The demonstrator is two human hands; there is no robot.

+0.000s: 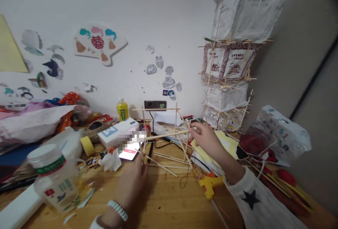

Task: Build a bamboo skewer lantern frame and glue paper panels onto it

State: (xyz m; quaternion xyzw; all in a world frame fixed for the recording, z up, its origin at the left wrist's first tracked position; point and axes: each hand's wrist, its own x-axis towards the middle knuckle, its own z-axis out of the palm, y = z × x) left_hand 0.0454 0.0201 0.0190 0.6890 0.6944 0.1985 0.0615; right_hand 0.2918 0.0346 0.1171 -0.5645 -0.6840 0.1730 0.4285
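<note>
A box-like frame of thin wooden sticks [169,135] stands on the table in front of me. Its near left upright is pinched low down by my left hand [133,174], which wears a beaded bracelet. My right hand [204,135] grips the frame's upper right corner, thumb and fingers closed at the stick joint. Loose sticks [166,167] lie beneath and inside the frame. Just right of the frame is a yellow glue gun [210,185]. A phone with a lit screen [130,150] rests behind my left hand.
A tall lantern tower of sticks and printed paper [229,63] stands at the back right. To the left are a large clear jar [54,178], a white box [118,132], yellow tape [87,146] and a yellow bottle [122,110]. Plastic bags [282,134] crowd the right side.
</note>
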